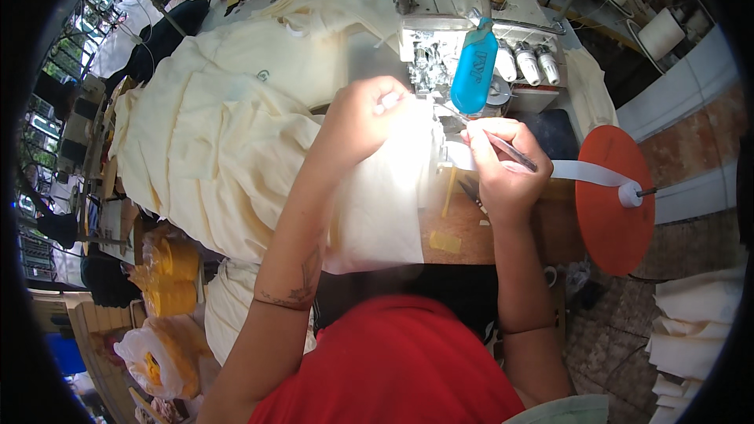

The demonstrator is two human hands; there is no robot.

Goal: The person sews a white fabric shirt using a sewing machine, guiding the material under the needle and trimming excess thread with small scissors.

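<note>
An overlock sewing machine (448, 27) stands at the far side of the table, a blue tag-shaped plate (473, 67) on its front. My right hand (514, 165) is closed around dark metal tweezers (510, 151), whose tip points toward the needle area. Cream fabric (377, 224) lies in front of the machine and spreads left. Above it, left of the needle area, my left hand (361, 122) is closed, with something small and white at its fingertips that glare blurs. A white tape (585, 171) runs from an orange disc reel (609, 224) behind my right hand toward the machine.
Thread cones (660, 34) stand at the upper right. A heap of cream cloth (212, 126) covers the table's left side. Yellow plastic bags (166, 275) sit low on the left, and folded cream fabric (699, 314) is at the lower right.
</note>
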